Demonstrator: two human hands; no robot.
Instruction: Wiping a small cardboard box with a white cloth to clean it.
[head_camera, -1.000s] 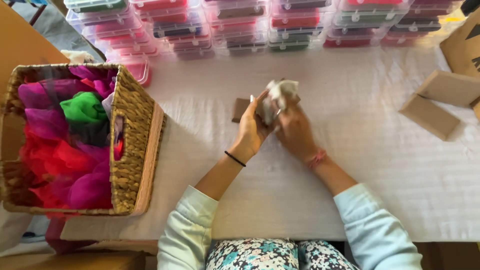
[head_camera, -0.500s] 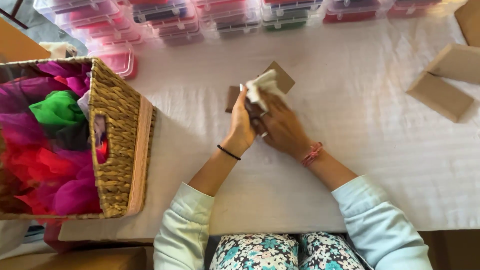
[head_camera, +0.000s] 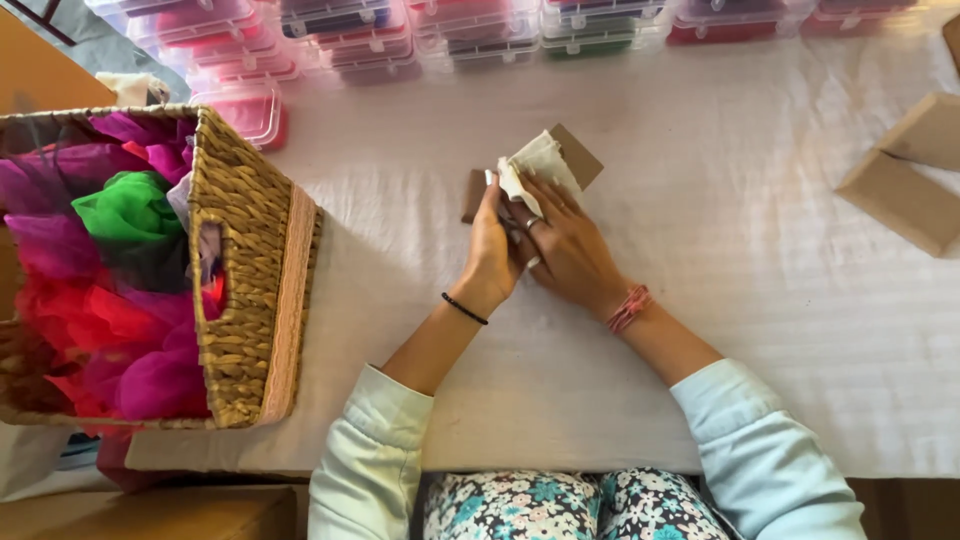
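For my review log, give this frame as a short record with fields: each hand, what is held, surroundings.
left hand: grips the cream cloth from the left
right hand: fingers spread over the cloth
under cloth: brown card piece, partly covered
surface: white covered table
left side: wicker basket of coloured fabric
far edge: row of clear lidded boxes
right side: flat cardboard pieces

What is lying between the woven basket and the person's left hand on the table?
Nothing: the head view shows only bare white tablecloth between the woven basket and the left hand.
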